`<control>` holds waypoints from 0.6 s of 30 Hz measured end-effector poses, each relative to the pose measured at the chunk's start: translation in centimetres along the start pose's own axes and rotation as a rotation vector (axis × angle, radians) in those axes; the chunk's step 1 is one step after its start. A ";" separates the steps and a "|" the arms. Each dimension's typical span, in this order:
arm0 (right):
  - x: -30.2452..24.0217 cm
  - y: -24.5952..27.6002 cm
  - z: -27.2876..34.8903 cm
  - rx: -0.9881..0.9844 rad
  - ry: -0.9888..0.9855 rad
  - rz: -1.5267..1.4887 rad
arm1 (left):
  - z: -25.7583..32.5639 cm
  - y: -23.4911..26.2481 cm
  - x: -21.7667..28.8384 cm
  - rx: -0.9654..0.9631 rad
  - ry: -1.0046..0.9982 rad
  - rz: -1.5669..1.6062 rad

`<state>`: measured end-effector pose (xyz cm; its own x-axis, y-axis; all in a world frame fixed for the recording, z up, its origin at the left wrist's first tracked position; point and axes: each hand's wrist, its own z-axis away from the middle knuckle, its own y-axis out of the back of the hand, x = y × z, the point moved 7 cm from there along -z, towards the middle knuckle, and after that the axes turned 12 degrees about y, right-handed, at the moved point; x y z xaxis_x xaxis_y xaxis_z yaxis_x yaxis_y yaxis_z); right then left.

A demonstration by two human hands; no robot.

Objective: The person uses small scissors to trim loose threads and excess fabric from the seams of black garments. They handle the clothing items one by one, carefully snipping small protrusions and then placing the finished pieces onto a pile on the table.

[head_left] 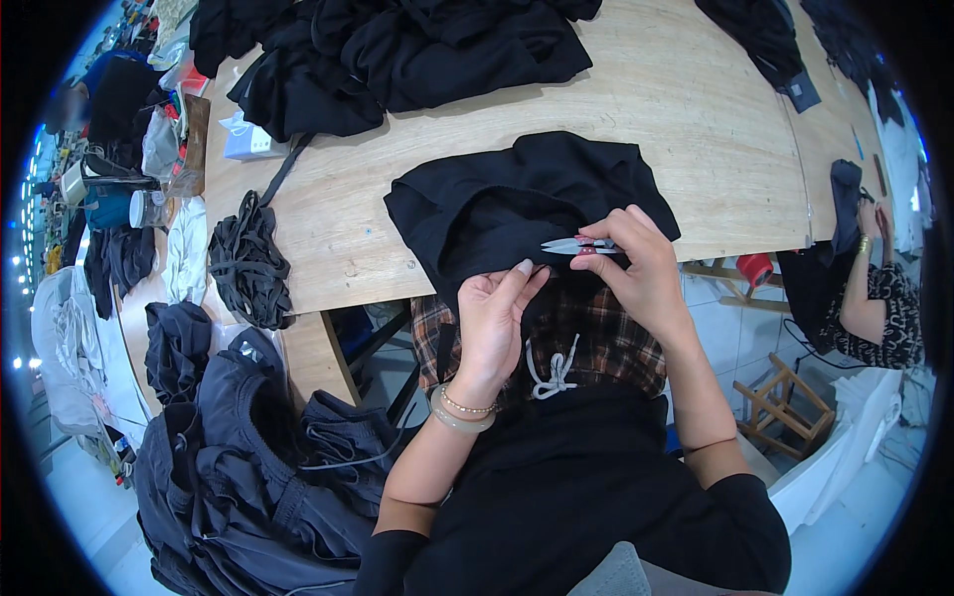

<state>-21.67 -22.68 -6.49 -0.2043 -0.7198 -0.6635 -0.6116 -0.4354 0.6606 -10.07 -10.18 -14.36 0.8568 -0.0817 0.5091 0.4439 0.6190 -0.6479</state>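
Note:
A black garment [542, 164] lies at the near edge of the wooden table, with a ribbed opening facing me. My left hand [494, 303] pinches the near edge of that opening between thumb and fingers. In my right hand [636, 260] is a pair of thread snips [571, 246] with silver blades and a reddish part near the grip. The blades point left, just above the fabric and close to my left fingertips. Their tips look slightly apart. Whether a thread lies between them is too small to tell.
Black garments [437, 50] are heaped at the table's far side. A bundle of black straps [248, 263] and a tissue box [250, 139] are on the left. Dark clothes [238, 467] pile up at lower left. A wooden stool [785, 407] and another person [874, 298] are at right.

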 end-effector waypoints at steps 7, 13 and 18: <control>-0.3 -0.4 -0.2 -0.042 0.006 0.024 | 0.2 -0.5 0.4 0.033 -0.034 -0.065; 0.6 -0.7 -0.3 0.140 -0.116 -0.281 | 0.2 0.0 0.5 0.033 -0.038 -0.109; -0.7 -4.5 -0.6 0.138 0.085 -0.148 | 0.0 0.2 0.5 0.039 -0.098 -0.149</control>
<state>-18.29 -20.54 -8.72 -0.0431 -0.6989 -0.7140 -0.7303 -0.4657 0.4999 -9.57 -10.07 -14.21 0.7521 -0.0996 0.6515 0.5519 0.6355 -0.5399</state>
